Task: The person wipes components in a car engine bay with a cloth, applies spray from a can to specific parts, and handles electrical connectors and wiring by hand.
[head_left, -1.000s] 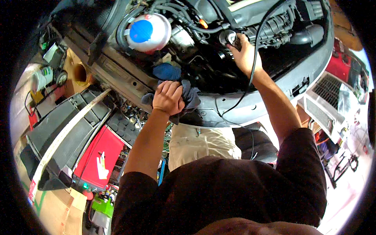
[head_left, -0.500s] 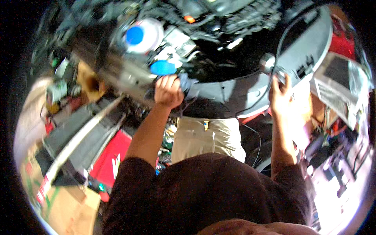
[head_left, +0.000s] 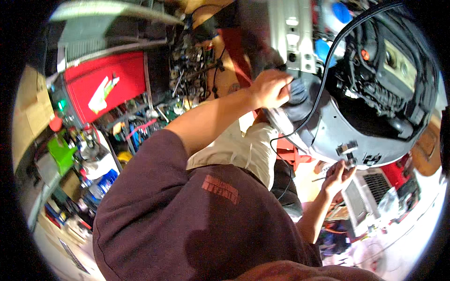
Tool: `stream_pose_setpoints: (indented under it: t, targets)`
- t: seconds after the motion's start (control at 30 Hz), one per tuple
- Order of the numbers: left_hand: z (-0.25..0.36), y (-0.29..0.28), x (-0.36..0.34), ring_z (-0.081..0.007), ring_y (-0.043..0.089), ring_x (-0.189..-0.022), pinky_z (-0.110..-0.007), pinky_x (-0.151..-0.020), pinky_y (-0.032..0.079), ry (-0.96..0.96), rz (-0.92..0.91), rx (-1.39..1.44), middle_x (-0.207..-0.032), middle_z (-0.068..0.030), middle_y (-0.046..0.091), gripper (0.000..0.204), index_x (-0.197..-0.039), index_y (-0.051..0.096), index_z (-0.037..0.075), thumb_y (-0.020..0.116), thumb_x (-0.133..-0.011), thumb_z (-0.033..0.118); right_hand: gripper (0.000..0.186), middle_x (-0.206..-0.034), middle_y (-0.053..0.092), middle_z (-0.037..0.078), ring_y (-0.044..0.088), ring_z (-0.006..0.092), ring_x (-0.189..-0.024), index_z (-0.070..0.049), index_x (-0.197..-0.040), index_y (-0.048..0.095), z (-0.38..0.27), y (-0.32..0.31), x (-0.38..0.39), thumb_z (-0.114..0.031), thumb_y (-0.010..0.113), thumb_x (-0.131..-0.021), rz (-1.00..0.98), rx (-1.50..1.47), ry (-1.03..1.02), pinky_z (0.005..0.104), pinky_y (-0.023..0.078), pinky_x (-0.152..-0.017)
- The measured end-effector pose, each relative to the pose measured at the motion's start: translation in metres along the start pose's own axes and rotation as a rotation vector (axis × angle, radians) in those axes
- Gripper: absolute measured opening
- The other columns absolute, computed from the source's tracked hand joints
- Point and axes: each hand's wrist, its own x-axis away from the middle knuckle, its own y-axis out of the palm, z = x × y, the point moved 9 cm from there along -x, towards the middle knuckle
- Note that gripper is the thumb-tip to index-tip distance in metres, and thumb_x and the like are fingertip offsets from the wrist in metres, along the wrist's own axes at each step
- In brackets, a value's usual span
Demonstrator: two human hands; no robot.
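Note:
My left hand (head_left: 274, 89) is closed, blurred a little, around a bunched dark grey-blue cloth (head_left: 300, 99), which presses on the grey painted edge of the car's body panel (head_left: 328, 124). Lower right, my right hand (head_left: 340, 178) grips a small silver metal tool with a round head (head_left: 347, 151) in its fingertips, just off or against the panel; contact is unclear. Beyond the panel lies the engine bay (head_left: 370, 93), with a blue cap (head_left: 323, 49) near its left side. A black cable (head_left: 323, 79) crosses in front of the panel beside the cloth.
A red panel with a white mark (head_left: 105, 89) and many small parts lie to the left. A green plastic piece (head_left: 61, 152) is at lower left. At lower right stands a pale vented unit (head_left: 361, 201). The cable hangs down near my legs.
The view has swung left, bringing the red panel higher up and the engine bay to the right. Both hands keep their holds; the cloth and the silver tool stay in them.

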Motion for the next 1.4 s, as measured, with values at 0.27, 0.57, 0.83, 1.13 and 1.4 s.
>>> stream_pose_setpoints:
  t: [0.27,0.57,0.83,1.13,1.4]
  targets:
    - [-0.072,-0.190,0.394,-0.0493,0.066,-0.085,-0.055,-0.075,0.052,-1.099,-0.057,-0.320,-0.093,-0.0288,0.069,0.025,-0.096,0.069,0.001,0.053,-0.094,0.020,0.040,-0.079,0.056,-0.003,0.046,0.0048,-0.057,-0.012,-0.136,0.052,0.048,0.321,0.034,-0.006,0.068,-0.099,-0.841,0.498,0.098,0.0233,0.035,-0.046]
    - [0.000,-0.171,0.706,-0.0514,0.065,-0.091,-0.056,-0.075,0.048,-1.807,0.386,-0.266,-0.095,-0.0313,0.068,0.034,-0.092,0.065,-0.002,0.049,-0.103,0.026,0.011,-0.067,0.057,0.006,0.050,0.0172,-0.049,-0.004,-0.094,0.060,0.356,0.574,0.141,-0.012,0.062,-0.100,-1.378,0.840,0.555,0.0350,0.037,-0.041]
    - [0.045,-0.087,0.792,-0.0516,0.060,-0.091,-0.054,-0.082,0.047,-1.969,0.591,-0.062,-0.095,-0.0326,0.065,0.038,-0.094,0.063,-0.006,0.046,-0.101,0.027,0.026,-0.075,0.068,0.011,0.066,0.0236,-0.064,0.002,-0.092,0.070,0.492,0.734,0.197,-0.020,0.061,-0.102,-1.580,1.228,-0.329,0.0412,0.051,-0.054]
    - [0.018,-0.115,0.750,-0.0539,0.059,-0.090,-0.053,-0.081,0.047,-2.063,0.541,0.066,-0.092,-0.0327,0.065,0.037,-0.098,0.065,-0.006,0.046,-0.100,0.026,0.051,-0.120,0.073,0.009,0.071,0.0215,-0.096,-0.001,-0.144,0.059,0.453,0.709,0.267,-0.014,0.070,-0.096,-1.772,0.635,0.306,0.0356,0.058,-0.075]
    - [-0.058,-0.181,0.689,-0.0507,0.060,-0.083,-0.053,-0.073,0.045,-1.849,0.533,-0.089,-0.084,-0.0308,0.062,0.033,-0.091,0.061,-0.006,0.049,-0.101,0.023,0.039,-0.091,0.068,0.006,0.062,0.0169,-0.066,-0.002,-0.134,0.064,0.474,0.625,0.096,-0.015,0.064,-0.097,-1.123,0.860,0.644,0.0332,0.052,-0.060]
